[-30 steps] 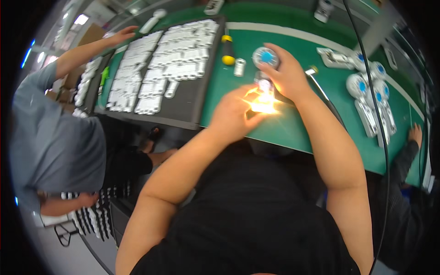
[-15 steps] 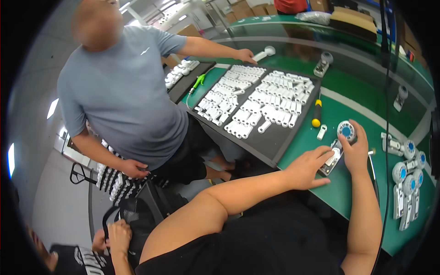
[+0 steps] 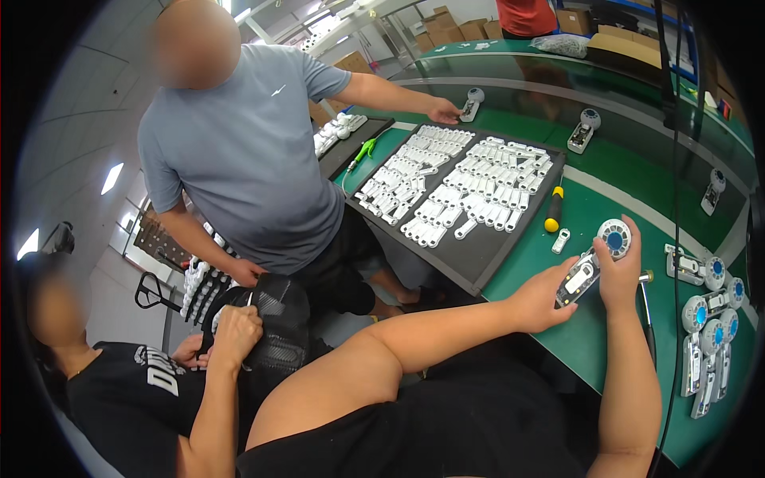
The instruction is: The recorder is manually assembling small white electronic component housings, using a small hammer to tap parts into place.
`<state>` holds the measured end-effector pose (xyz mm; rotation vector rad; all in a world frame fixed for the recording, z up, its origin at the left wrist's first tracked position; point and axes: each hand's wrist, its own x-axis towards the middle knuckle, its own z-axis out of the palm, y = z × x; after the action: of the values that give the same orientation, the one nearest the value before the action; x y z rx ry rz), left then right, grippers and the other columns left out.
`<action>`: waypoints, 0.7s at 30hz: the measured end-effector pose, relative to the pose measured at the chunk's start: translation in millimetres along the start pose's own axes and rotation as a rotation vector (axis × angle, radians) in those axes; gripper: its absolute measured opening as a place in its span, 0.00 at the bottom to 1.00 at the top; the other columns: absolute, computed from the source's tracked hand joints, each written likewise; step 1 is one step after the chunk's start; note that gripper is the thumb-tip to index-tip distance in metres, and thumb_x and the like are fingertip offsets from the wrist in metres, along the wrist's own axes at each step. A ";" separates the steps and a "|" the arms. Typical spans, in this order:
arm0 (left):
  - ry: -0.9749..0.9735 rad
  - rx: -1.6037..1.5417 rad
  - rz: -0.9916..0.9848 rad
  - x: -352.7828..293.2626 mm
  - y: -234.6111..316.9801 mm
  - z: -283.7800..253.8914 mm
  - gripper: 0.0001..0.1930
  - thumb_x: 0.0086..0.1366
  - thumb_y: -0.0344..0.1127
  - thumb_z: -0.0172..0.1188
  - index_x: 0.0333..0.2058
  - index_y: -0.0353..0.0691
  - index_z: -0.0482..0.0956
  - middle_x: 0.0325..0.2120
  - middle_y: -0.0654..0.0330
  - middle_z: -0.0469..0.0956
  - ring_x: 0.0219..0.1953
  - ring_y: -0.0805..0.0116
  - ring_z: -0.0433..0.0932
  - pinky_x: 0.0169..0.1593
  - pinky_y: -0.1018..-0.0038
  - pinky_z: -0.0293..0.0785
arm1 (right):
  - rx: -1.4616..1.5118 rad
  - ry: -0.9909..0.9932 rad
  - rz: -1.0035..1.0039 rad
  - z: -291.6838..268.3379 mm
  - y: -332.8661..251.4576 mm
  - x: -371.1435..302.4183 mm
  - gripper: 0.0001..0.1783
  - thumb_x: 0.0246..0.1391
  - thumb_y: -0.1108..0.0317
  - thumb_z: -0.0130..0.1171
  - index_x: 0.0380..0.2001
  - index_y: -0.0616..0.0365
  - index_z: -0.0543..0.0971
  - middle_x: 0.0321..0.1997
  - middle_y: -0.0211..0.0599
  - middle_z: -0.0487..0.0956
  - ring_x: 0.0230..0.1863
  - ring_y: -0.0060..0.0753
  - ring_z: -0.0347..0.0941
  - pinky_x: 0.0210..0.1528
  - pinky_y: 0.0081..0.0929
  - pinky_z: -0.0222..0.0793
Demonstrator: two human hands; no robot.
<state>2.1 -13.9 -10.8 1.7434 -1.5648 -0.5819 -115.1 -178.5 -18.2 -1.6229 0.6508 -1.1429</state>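
I hold a white handheld fan (image 3: 580,275) with both hands, its handle uncovered and inner parts showing. My left hand (image 3: 543,300) is closed round the lower end and side of the handle. My right hand (image 3: 621,263) grips the round fan head (image 3: 614,237), which has a blue centre, with the thumb across its lower edge. Just left of the fan, a small white handle cover (image 3: 561,240) lies on the green bench. Beyond it is a yellow-and-black screwdriver (image 3: 555,210). A hammer (image 3: 646,307) lies right of my right wrist.
A black tray (image 3: 510,239) holds many white covers. Several fans (image 3: 701,342) are piled at the right. Other fans stand along the green conveyor (image 3: 629,155). One co-worker (image 3: 255,143) reaches toward a fan there; another person (image 3: 127,382) sits at the lower left. A green air gun (image 3: 362,151) lies beyond.
My left hand has gone from lying spread over the handle to gripping its lower end. The fan is tilted up more toward me. The co-worker's fan on the conveyor has turned upright.
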 end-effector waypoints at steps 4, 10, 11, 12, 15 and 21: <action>0.072 0.048 0.022 -6.7 -0.6 10.0 0.50 0.63 0.38 0.71 0.76 0.32 0.51 0.61 0.38 0.73 0.62 0.40 0.75 0.64 0.55 0.73 | 0.091 -0.008 0.035 -1.9 -3.1 -3.6 0.34 0.62 0.68 0.69 0.69 0.61 0.68 0.54 0.40 0.79 0.50 0.30 0.80 0.54 0.28 0.78; 0.051 0.050 0.031 -6.2 6.1 6.7 0.50 0.62 0.40 0.72 0.76 0.35 0.51 0.59 0.38 0.75 0.60 0.38 0.76 0.63 0.54 0.74 | 0.165 0.008 0.050 -2.0 1.5 -1.9 0.34 0.62 0.69 0.70 0.68 0.60 0.69 0.52 0.39 0.80 0.48 0.28 0.80 0.52 0.26 0.78; 0.033 0.045 0.014 -7.1 8.0 7.0 0.51 0.62 0.40 0.72 0.77 0.36 0.51 0.58 0.38 0.76 0.60 0.38 0.77 0.63 0.54 0.74 | 0.184 0.012 0.060 -3.1 2.1 -2.5 0.34 0.62 0.69 0.70 0.67 0.60 0.69 0.51 0.39 0.80 0.47 0.28 0.80 0.51 0.27 0.78; 0.038 0.041 0.015 -6.7 9.3 6.3 0.51 0.62 0.40 0.72 0.77 0.36 0.51 0.58 0.38 0.76 0.60 0.38 0.77 0.63 0.54 0.74 | 0.201 0.016 0.071 -4.1 3.3 -2.7 0.34 0.61 0.70 0.71 0.67 0.60 0.69 0.51 0.40 0.80 0.47 0.28 0.80 0.50 0.27 0.78; -0.010 0.077 0.027 4.5 13.3 4.9 0.51 0.61 0.41 0.73 0.77 0.36 0.52 0.60 0.37 0.75 0.59 0.38 0.78 0.63 0.56 0.74 | 0.219 0.065 0.021 -6.6 12.8 1.6 0.33 0.61 0.69 0.71 0.66 0.61 0.70 0.51 0.39 0.80 0.47 0.28 0.80 0.51 0.27 0.78; -0.060 0.044 -0.146 10.7 25.0 -19.2 0.47 0.62 0.41 0.72 0.75 0.35 0.57 0.60 0.37 0.76 0.61 0.39 0.78 0.64 0.57 0.74 | 0.230 0.092 0.084 2.8 7.7 5.0 0.41 0.64 0.67 0.71 0.74 0.61 0.62 0.55 0.41 0.80 0.51 0.30 0.80 0.54 0.27 0.78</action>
<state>1.5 -20.7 21.8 1.9006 -1.5091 -0.6816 -109.7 -184.2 -23.7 -1.3436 0.6161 -1.1902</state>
